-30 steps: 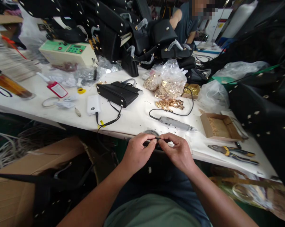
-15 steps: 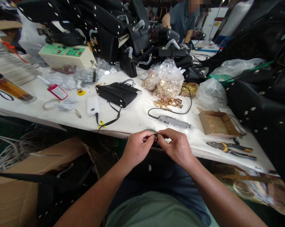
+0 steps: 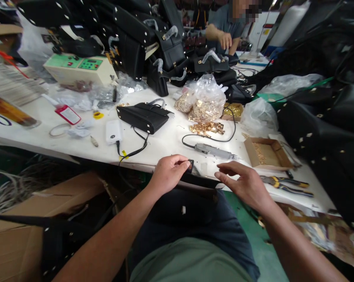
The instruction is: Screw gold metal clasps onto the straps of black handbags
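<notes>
At the white table's (image 3: 167,145) near edge, the left hand (image 3: 168,175) pinches a small dark piece (image 3: 190,166), likely to steady it by the black item (image 3: 194,203) over the lap (image 3: 231,221). The right hand (image 3: 247,183), fingers parted around nothing visible, hovers near the pliers (image 3: 276,182), leaving the piece uncovered.

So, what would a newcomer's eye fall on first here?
Probably the heap of black bags at the back of the table. Then the shiny gold parts, mid-table. At the near edge, the left hand pinches a small black piece, while the right hand is open, apart from it.
</notes>
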Motion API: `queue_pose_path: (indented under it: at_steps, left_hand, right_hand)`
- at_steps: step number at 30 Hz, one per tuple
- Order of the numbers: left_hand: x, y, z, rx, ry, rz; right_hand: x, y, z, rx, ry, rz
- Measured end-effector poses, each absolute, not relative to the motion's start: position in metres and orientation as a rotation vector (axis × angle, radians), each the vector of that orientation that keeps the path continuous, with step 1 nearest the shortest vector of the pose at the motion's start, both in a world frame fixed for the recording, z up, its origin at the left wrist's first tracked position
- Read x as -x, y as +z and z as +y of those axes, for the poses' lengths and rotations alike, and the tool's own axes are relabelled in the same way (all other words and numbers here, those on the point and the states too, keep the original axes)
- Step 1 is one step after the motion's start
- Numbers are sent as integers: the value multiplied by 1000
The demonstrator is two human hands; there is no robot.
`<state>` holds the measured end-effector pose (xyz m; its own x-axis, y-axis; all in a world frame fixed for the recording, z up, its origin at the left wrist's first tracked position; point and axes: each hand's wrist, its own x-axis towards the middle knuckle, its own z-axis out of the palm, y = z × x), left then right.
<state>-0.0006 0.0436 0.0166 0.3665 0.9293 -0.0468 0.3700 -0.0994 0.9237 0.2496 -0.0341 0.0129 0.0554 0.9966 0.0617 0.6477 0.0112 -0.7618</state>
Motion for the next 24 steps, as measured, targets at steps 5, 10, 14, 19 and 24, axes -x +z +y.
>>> queue_pose_path:
  at_steps: [5,10,14,19,24]
  left_hand:
    - [-2,17,44,-1662,733,1145]
    - [-1,18,39,-1642,782,1198]
    - [-1,19,38,-1705,796,1235]
    - [-4,23,41,-1772,788,1209]
    - [-6,23,43,-1730,754,1201]
  right_hand:
    - [-201,9,-6,1400,1075,-1483]
    - [-180,4,-2,1492,923,-1549]
    - [-178,-1,-9,1482,893,-1502]
    - [-174,2,-8,1498,932,-1409]
    - [-174,3,-4,1506,943,-1387]
